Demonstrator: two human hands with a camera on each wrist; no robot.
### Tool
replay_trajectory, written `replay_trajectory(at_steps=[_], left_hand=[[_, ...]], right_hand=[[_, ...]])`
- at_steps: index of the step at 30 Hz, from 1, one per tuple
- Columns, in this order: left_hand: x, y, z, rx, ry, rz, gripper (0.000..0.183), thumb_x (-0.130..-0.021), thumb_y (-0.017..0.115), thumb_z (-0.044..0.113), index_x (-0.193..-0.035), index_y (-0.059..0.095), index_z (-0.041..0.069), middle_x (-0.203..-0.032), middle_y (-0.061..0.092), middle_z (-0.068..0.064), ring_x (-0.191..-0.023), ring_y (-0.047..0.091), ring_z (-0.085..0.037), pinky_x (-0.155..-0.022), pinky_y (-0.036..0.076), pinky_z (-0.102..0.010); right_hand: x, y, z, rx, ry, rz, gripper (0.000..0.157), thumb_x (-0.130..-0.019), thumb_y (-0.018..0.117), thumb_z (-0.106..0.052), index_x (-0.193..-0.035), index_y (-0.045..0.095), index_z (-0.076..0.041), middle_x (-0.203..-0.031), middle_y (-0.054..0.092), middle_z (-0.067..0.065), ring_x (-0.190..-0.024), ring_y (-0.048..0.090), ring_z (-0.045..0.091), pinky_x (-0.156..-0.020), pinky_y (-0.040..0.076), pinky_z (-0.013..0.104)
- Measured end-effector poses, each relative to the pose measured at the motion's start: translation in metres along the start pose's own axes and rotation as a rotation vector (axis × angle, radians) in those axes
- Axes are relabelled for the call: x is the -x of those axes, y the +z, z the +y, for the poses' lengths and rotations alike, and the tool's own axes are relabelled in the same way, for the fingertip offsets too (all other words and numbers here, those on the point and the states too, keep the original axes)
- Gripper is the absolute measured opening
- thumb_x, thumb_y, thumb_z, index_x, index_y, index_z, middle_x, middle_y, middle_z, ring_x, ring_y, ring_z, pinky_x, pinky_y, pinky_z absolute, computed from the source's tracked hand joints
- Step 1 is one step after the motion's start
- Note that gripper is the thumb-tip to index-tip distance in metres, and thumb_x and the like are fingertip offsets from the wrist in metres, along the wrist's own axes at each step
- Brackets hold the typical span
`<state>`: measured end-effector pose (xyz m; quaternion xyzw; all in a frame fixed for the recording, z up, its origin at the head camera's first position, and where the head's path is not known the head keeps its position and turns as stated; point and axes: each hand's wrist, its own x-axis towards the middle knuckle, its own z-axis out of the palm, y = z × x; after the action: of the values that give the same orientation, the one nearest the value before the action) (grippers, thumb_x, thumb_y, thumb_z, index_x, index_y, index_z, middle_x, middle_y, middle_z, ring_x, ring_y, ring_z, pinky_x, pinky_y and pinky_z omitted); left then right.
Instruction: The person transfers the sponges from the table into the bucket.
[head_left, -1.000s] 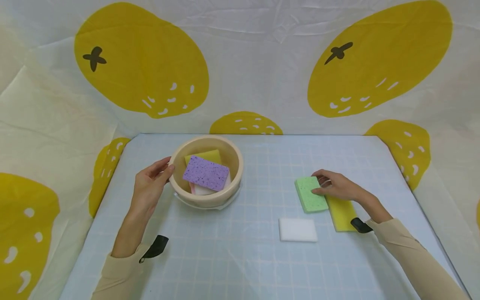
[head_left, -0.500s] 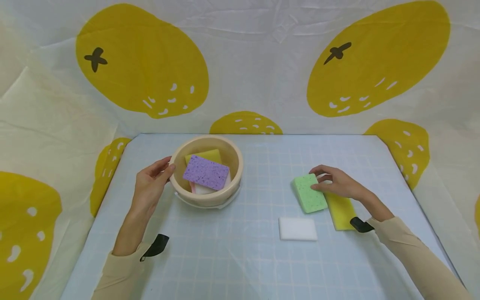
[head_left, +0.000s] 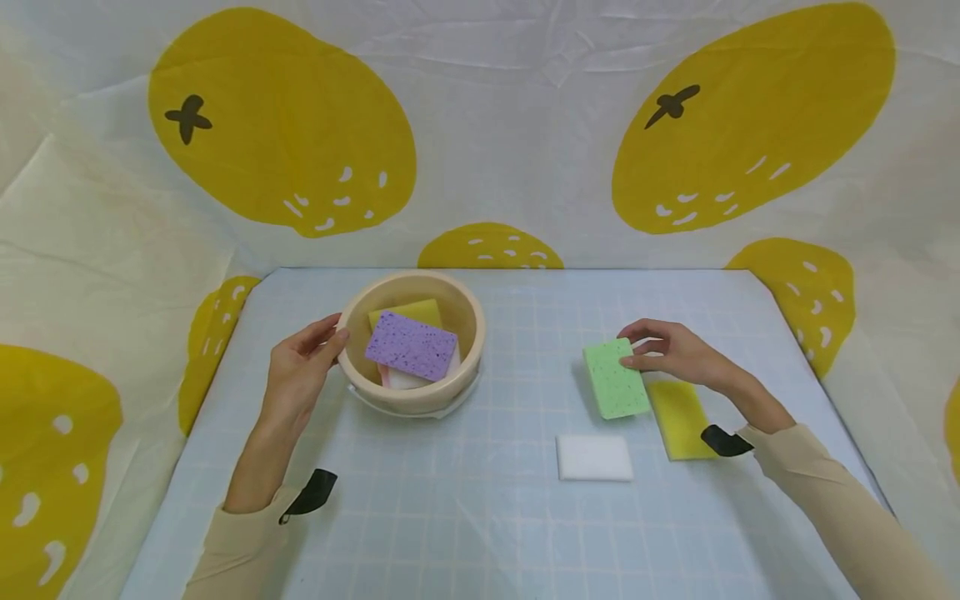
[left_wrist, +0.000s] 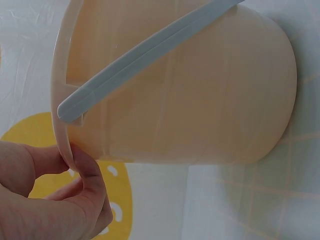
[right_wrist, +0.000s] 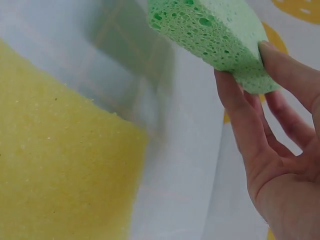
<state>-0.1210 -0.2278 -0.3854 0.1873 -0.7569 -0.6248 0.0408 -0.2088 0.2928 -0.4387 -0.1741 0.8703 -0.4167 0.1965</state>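
Observation:
A cream bucket (head_left: 412, 404) with a grey handle (left_wrist: 150, 55) stands at the back left of the table. My left hand (head_left: 303, 367) pinches its rim between thumb and fingers. Inside the bucket lie a purple sponge (head_left: 412, 346), a yellow sponge (head_left: 423, 311) and a white piece with a pinkish edge (head_left: 401, 381), partly covered by the purple one. On the right, my right hand (head_left: 675, 354) pinches a green sponge (head_left: 617, 383) by its far right corner. The right wrist view shows the green sponge (right_wrist: 215, 35) raised above the table, its shadow below.
Beneath my right wrist a flat yellow sponge (head_left: 681, 425) lies on the table. Left of it lies a white rectangular sponge (head_left: 595, 458). A pale blue checked cover (head_left: 480, 517) lies on the table, and a fruit-patterned sheet (head_left: 517, 150) hangs behind and at the sides.
My right hand has lifted the green sponge off the table, up and slightly left, so more of the yellow sponge shows. The left hand and the bucket have stayed put.

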Motion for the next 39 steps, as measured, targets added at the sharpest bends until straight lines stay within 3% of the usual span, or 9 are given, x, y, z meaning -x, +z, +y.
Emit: replay_trajectory(at_steps=[11,22,39], left_hand=[[0.0,-0.001,0.0,0.048,0.004,-0.011,0.052,-0.087,0.069,0.03,-0.132,0.056,0.009,-0.116,0.055,-0.006,-0.097,0.058,-0.015,-0.076,0.052,-0.013],[0.0,0.0,0.0,0.03,0.009,-0.012,0.053,-0.087,0.068,0.031,-0.133,0.055,0.009,-0.118,0.055,-0.006,-0.1,0.058,-0.015,-0.078,0.051,-0.013],[0.001,0.0,0.001,0.024,0.01,-0.015,0.052,-0.088,0.067,0.032,-0.134,0.054,0.01,-0.12,0.054,-0.007,-0.104,0.058,-0.019,-0.08,0.051,-0.013]], right_hand=[[-0.005,-0.007,-0.023,-0.031,0.002,0.033,0.051,-0.081,0.075,-0.037,-0.123,0.056,-0.016,-0.122,0.056,0.003,-0.107,0.057,0.023,-0.082,0.055,0.028],[-0.012,-0.013,-0.054,-0.122,0.016,0.037,0.05,-0.079,0.077,-0.032,-0.122,0.057,-0.016,-0.121,0.055,0.003,-0.107,0.056,0.022,-0.081,0.056,0.03],[-0.036,-0.017,-0.106,-0.199,-0.092,0.002,0.049,-0.079,0.078,-0.027,-0.121,0.056,-0.015,-0.12,0.055,0.005,-0.103,0.059,0.024,-0.082,0.056,0.034]])
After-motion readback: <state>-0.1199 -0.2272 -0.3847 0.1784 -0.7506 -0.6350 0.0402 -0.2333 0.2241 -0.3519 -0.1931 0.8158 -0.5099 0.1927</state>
